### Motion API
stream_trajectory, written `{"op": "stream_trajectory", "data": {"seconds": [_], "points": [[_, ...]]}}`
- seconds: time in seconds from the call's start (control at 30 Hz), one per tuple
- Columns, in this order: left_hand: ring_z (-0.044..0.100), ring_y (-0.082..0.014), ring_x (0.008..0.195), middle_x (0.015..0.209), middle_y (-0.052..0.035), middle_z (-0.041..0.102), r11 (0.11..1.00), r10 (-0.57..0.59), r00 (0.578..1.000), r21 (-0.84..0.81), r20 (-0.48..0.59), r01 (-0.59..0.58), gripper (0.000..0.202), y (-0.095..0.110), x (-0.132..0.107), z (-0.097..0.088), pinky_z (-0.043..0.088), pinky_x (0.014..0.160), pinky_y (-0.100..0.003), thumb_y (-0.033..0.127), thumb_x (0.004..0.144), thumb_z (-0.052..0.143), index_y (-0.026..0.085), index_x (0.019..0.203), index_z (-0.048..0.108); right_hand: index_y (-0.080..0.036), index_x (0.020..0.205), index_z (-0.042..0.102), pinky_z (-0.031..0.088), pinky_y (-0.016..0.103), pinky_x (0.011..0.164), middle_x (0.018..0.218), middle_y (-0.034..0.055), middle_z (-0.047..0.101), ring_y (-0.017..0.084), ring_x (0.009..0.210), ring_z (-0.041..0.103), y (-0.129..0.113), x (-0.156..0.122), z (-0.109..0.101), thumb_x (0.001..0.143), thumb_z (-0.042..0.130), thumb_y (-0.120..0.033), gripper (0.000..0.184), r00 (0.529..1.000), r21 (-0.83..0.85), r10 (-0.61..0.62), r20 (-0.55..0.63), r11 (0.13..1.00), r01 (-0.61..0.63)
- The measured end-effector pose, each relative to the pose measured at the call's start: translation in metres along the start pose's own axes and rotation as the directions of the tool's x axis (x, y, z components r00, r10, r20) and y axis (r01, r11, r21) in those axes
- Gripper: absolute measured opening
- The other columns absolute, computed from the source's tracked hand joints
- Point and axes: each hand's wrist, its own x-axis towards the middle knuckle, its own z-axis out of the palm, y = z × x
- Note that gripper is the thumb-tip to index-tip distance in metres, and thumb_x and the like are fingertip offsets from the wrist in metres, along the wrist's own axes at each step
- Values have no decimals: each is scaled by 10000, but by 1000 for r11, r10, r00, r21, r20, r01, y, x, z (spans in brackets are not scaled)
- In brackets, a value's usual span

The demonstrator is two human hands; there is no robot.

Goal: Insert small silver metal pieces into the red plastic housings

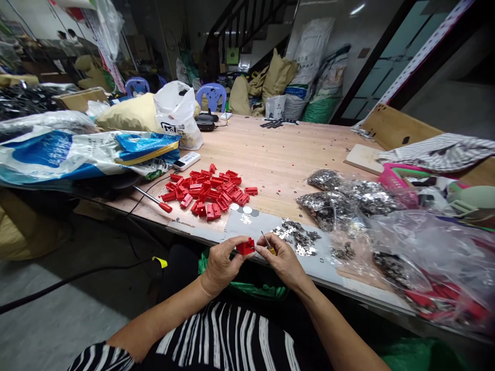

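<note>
My left hand (222, 263) is closed around a small red plastic part (246, 246), held just off the near edge of the wooden table (278, 154). My right hand (282, 260) pinches a small yellow-handled screwdriver (267, 243), its metal tip angled up beside the red part. A pile of several similar red plastic parts (209, 193) lies on the table beyond my left hand. Loose small silver metal pieces (297, 236) sit on a grey sheet (251, 224) just past my right hand.
Clear bags of metal pieces (340, 201) and a bag with red parts (436, 288) crowd the right side. A red-handled screwdriver (152, 200), a white remote (186, 161), blue-white sacks (77, 154) and a white plastic bag (176, 111) lie left. Blue chairs and sacks stand behind.
</note>
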Motion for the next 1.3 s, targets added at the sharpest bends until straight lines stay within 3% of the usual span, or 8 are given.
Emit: {"op": "stream_trajectory", "data": {"seconds": [0.4, 0.77, 0.9, 1.0, 1.07, 1.17, 1.23, 1.3], "points": [[683, -188, 911, 1001, -45, 721, 1000, -1, 997, 15, 77, 0, 285, 4, -4, 7, 542, 821, -301, 155, 782, 638, 233, 1056, 616, -203, 736, 450, 384, 243, 611, 711, -35, 447, 124, 669, 415, 5, 7, 5, 771, 623, -425, 284, 988, 168, 17, 151, 985, -42], [683, -181, 899, 990, -42, 723, 976, -103, 991, -183, 82, 116, 278, 6, -8, 4, 530, 821, -281, 215, 756, 697, 216, 1027, 636, -220, 899, 434, 204, 195, 451, 628, -84, 364, 62, 498, 275, -4, -6, -2, 744, 660, -508, 398, 908, 432, 178, 380, 834, -344], [684, -185, 880, 952, -52, 723, 905, -206, 972, -356, 111, 233, 274, 1, -9, 0, 536, 813, -295, 229, 727, 731, 193, 985, 646, -218, 880, 424, 170, 194, 436, 585, -95, 340, 54, 469, 241, -6, -5, 4, 700, 701, -497, 432, 894, 506, 186, 407, 769, -391], [684, -197, 887, 948, -65, 721, 773, -294, 946, -549, 135, 319, 295, -6, -9, -2, 543, 821, -318, 226, 695, 757, 169, 957, 631, -217, 872, 430, 161, 195, 431, 564, -100, 326, 52, 454, 229, -7, -3, 10, 677, 714, -498, 444, 885, 538, 182, 429, 736, -412], [684, -203, 900, 960, -73, 719, 686, -364, 922, -631, 134, 363, 312, -10, -8, -2, 542, 840, -333, 222, 676, 770, 159, 939, 617, -218, 857, 440, 176, 195, 433, 564, -95, 338, 56, 452, 248, -8, 3, 11, 694, 696, -508, 420, 883, 502, 177, 435, 766, -401], [687, -195, 896, 950, -69, 723, 612, -462, 880, -678, 113, 408, 324, -15, -4, -3, 543, 849, -335, 215, 666, 773, 157, 930, 596, -217, 865, 502, 272, 206, 464, 608, -63, 457, 81, 482, 362, -8, 23, 5, 776, 612, -505, 321, 920, 297, 163, 357, 914, -277], [688, -191, 890, 951, -67, 724, 592, -502, 860, -690, 90, 417, 333, -17, -2, -5, 543, 855, -340, 209, 663, 771, 155, 933, 584, -210, 867, 568, 373, 236, 572, 733, -18, 579, 119, 609, 493, -6, 44, -4, 820, 571, -443, 238, 979, 40, 83, 189, 995, -92], [689, -188, 884, 955, -67, 723, 587, -523, 849, -693, 70, 419, 343, -18, 0, -7, 540, 864, -347, 201, 659, 769, 152, 936, 574, -207, 846, 611, 406, 271, 681, 816, 14, 643, 163, 741, 562, -3, 66, -13, 832, 554, -339, 145, 998, -293, -6, 55, 956, 22]]}}
